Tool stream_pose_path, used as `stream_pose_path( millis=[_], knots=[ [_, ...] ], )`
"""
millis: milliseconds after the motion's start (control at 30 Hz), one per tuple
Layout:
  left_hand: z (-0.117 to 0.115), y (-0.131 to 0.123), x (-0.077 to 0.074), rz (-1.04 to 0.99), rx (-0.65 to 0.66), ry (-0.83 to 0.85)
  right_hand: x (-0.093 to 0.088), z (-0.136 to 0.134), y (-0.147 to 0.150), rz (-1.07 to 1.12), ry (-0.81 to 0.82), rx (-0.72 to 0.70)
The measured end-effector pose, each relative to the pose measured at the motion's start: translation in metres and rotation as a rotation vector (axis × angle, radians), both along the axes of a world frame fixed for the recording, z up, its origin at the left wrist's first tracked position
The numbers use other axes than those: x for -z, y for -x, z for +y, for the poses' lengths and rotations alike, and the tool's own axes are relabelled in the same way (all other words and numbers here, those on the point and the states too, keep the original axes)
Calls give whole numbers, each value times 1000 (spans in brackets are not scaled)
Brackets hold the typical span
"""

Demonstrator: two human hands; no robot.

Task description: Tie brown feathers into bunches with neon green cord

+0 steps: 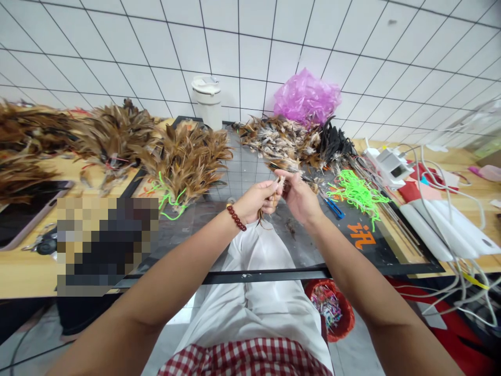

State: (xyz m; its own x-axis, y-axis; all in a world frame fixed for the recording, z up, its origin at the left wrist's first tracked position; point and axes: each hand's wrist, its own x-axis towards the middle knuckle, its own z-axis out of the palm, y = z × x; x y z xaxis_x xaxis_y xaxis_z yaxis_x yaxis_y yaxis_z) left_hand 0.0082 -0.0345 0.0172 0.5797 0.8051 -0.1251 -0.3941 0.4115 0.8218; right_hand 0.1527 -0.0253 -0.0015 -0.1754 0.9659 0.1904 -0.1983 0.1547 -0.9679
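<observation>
Near the middle of the black board, my left hand (263,201) is closed around a few brown feathers (265,219), whose tips hang below the fingers. A beaded bracelet (236,217) circles that wrist. My right hand (299,196) meets it from the right, its thumb and fingers pinched at the pale quill ends. What exactly sits between the right fingertips is too small to make out. Beyond the hands lies a heap of loose feathers (277,138), mottled brown and cream. To the left rests a big bundle of brown feathers (191,156) with bright green ties (172,201).
Green strings (358,193) and a blue cutter (333,207) lie right of my hands. Behind stand a white lidded cup (207,102), a purple plastic bag (307,96) and black feathers (334,143). Chargers (391,164) with white cables crowd the right. A red bin (346,326) is below.
</observation>
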Motion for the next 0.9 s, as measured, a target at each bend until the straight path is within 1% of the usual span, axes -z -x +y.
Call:
stream_pose_path(
  millis=[67,167,267,367,500,667,767,833,900],
  knots=[
    [0,1,0,10,27,16,-1,0,-1,16,6,25],
    [-1,0,0,30,30,30,-3,-1,-1,-14,27,67],
    [-2,-3,0,23,44,49,-5,-3,2,-40,30,31],
    [-4,-5,-1,8,66,71,-7,-4,5,-43,-20,3],
    [-5,-5,-3,-25,58,87,-8,-6,6,-62,-43,-24],
    [-5,-6,-3,-39,44,97,-8,-9,7,-3,-76,-73],
    [-6,-9,-2,31,-36,67,-8,-8,7,7,-39,-72],
    [-7,-12,-1,114,-136,24,-8,-7,6,-12,22,-59],
    [-7,-15,1,195,-236,-12,-7,-5,5,-41,51,-33]
  ],
)
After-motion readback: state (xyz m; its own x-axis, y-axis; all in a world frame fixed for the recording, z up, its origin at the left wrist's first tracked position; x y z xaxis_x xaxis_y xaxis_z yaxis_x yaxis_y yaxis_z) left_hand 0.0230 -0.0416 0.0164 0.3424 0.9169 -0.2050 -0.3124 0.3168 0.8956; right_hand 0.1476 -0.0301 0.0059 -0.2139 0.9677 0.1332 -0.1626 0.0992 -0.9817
